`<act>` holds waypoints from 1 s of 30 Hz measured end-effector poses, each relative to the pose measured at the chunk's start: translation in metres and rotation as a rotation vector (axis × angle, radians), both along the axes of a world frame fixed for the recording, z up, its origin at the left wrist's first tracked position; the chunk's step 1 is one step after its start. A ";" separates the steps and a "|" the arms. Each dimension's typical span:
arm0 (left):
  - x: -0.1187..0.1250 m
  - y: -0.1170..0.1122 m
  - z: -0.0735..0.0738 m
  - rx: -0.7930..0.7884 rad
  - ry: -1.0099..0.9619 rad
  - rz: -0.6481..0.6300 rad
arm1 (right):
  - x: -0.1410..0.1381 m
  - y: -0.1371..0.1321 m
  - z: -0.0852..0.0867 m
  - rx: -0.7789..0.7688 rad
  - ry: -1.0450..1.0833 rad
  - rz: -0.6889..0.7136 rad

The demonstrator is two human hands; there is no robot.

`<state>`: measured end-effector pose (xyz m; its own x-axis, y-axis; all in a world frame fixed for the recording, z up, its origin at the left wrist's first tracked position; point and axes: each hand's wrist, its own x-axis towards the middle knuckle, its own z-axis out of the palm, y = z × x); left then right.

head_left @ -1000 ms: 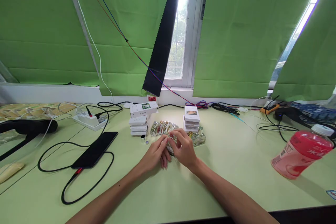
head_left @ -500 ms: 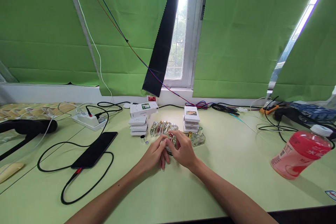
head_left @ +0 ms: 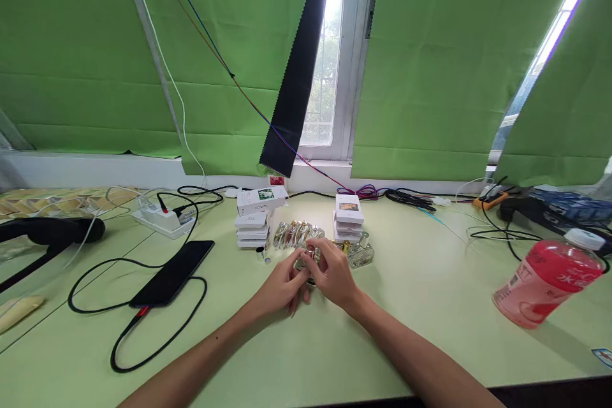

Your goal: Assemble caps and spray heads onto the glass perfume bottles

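Note:
In the middle of the table, a small clear glass perfume bottle (head_left: 299, 262) stands between my hands, partly covered by them. My left hand (head_left: 278, 282) is closed around its lower left side. The fingers of my right hand (head_left: 335, 273) pinch at the shiny pinkish cap (head_left: 310, 248) on top. Just behind is a row of several similar glass bottles (head_left: 299, 234), standing close together. To the right, another glass bottle (head_left: 361, 256) lies beside a silver cap (head_left: 364, 239) and a gold cap (head_left: 346, 245). A dark-and-silver cap (head_left: 260, 254) sits left of my hands, near a small disc (head_left: 268, 261).
White boxes (head_left: 252, 222) are stacked behind on the left, with another stack of boxes (head_left: 349, 217) on the right. A phone (head_left: 172, 274) with a looping black cable lies left. A pink drink bottle (head_left: 547, 277) stands at right. A power strip (head_left: 162, 220) and cables line the back.
My left fingers have shifted slightly down and curled, so more of the bottle and its cap shows. My right hand stays at the cap, almost unmoved.

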<state>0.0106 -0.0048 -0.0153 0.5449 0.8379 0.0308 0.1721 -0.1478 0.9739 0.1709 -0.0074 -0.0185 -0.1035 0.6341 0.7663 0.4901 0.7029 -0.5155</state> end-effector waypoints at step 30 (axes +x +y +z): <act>0.000 0.001 -0.003 0.025 0.015 0.025 | 0.000 -0.002 0.003 -0.026 0.014 0.002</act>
